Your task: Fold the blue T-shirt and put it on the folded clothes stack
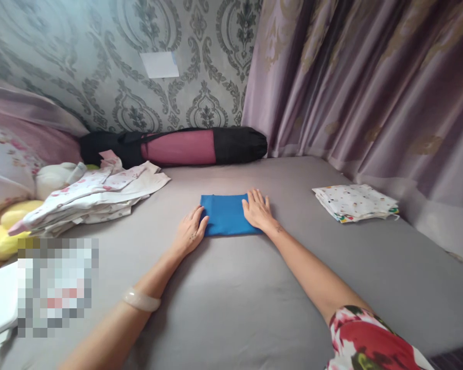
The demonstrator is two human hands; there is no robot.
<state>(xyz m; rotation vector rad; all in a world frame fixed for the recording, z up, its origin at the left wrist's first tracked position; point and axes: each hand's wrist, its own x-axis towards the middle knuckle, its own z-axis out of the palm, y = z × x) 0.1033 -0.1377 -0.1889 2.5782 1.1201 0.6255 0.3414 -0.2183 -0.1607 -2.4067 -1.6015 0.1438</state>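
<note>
Grey bed sheet (231, 303) spread flat and wide, filling most of the view. Behind it, patterned wallpaper (100, 61) at the far edge and a mauve curtain (370, 87) hanging along the right edge. Lying against the wall at the far edge, a long black and pink roll bag (177, 146). Heaped near the far left corner, a loose pile of white printed clothes (96, 195), with a yellow pillow (7, 226) just beside it at the left edge. Toward the right edge, well apart from the hands, 1 neat folded stack of spotted white cloth (355, 203).

Near the middle of the sheet, a folded blue cloth (226, 215), flat, long axis running left to right across the view. Bracketed by 2 hands, both reached straight forward from the near edge. Left hand (191, 231) laid open, palm down, fingers loosely spread, touching the cloth's left short edge, mostly on the sheet beside it. Right hand (257, 209) also open and flat, fingers together, pressed down on the cloth's right end. Nothing gripped by either. Right hand more fully on the cloth; left only at its border. Pale bangle (141, 299) around the left wrist; floral sleeve (366, 341) on the right arm at the near edge.
</note>
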